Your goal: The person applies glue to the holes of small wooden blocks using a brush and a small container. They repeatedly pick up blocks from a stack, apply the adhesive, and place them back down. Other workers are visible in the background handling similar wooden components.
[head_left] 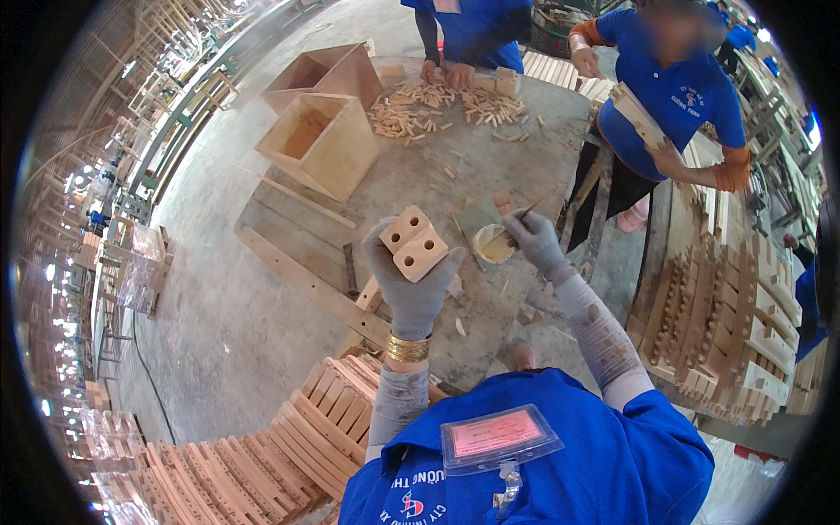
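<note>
My left hand (411, 302), in a grey glove with gold bangles at the wrist, grips pale wooden blocks (413, 243). They lie side by side, with several round dark holes facing up. In my gloved right hand (537, 243) is a thin stick (530, 210), pinched between the fingers. Its lower end dips toward a small white tub (494, 245) of yellowish paste; whether the tip touches the paste I cannot tell. The tub stands on the grey worktable (420, 188) beside a greenish flat piece (478, 215).
Loose wooden dowels (407, 114) lie in a heap at the table's far side, near two open wooden boxes (350, 162). One co-worker (481, 35) handles dowels; another (669, 96) holds a wooden piece at right. Stacked slats (236, 477) and drilled parts (709, 306) flank me.
</note>
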Motion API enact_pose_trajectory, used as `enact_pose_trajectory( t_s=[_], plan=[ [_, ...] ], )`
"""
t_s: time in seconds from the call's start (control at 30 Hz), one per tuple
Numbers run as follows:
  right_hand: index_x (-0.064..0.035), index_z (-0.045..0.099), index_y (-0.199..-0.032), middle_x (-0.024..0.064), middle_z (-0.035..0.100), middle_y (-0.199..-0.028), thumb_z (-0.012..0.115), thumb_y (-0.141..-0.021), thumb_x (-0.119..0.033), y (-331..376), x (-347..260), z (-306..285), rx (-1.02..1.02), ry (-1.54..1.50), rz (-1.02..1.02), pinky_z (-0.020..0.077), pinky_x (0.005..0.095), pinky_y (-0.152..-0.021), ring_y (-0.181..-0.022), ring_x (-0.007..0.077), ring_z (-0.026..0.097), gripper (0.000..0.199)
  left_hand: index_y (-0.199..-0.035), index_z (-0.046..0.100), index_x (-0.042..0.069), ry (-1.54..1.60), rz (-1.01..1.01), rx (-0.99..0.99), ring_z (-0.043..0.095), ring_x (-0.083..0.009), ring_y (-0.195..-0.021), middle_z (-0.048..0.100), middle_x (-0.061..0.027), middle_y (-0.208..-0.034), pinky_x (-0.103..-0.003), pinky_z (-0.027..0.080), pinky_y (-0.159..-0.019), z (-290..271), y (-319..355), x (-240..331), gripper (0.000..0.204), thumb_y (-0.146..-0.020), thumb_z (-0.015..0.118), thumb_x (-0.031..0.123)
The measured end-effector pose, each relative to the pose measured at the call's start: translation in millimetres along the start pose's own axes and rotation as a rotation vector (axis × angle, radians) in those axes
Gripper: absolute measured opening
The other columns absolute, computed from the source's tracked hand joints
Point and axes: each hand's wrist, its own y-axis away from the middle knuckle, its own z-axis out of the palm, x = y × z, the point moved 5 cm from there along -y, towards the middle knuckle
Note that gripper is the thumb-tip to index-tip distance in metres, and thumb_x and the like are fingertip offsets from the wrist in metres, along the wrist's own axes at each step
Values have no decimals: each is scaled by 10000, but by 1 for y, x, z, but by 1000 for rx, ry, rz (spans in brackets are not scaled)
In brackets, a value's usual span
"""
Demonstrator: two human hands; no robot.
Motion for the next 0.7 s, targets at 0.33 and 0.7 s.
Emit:
enact_pose_trajectory(
  t_s=[0.33, 0.7],
  plan=[
    [10, 626, -913, -16, 562, -690, 588, -907, -143, 23, -252, 19, -1, -116, -491, 416, 208, -517, -581, 42, 513, 158, -1130, 385, 71, -5, 62, -30, 536, -143, -930, 481, -78, -1060, -294, 513, -772, 8, -2, 7, 677, -623, 833, 58],
    [21, 636, -850, 45, 589, -671, 633, -850, -97, 40, -291, 88, -388, 398, -782, 433, 240, -527, -571, 103, 549, 118, -1100, 403, 50, 2, 59, -37, 550, -149, -900, 522, -77, -1014, -306, 498, -775, 7, -3, 9, 645, -625, 835, 110]
  ],
)
